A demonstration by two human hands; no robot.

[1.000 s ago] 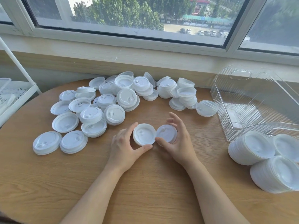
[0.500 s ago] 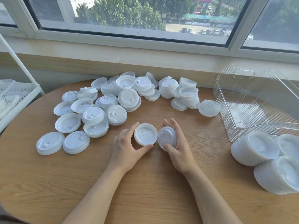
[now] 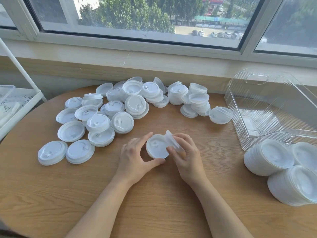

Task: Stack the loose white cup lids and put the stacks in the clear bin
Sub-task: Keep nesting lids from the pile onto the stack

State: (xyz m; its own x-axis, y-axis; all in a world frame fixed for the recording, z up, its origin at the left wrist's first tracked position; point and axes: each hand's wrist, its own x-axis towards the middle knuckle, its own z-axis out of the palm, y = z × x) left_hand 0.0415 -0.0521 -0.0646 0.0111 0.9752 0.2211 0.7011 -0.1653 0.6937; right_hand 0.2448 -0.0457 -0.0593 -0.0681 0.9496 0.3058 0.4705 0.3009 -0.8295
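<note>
The left hand [image 3: 135, 156] is cupping a flat lid [image 3: 157, 148] on the desk [image 3: 154, 194], fingers spread round its rim; the right hand [image 3: 186, 157] is pinching a tilted lid [image 3: 172, 140] against it.

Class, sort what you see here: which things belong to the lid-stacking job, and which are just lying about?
Job:
left hand holding flat lid
right hand holding tilted lid
loose lids
finished stacks
clear bin

Lying about:
white rack
round wooden table
</note>
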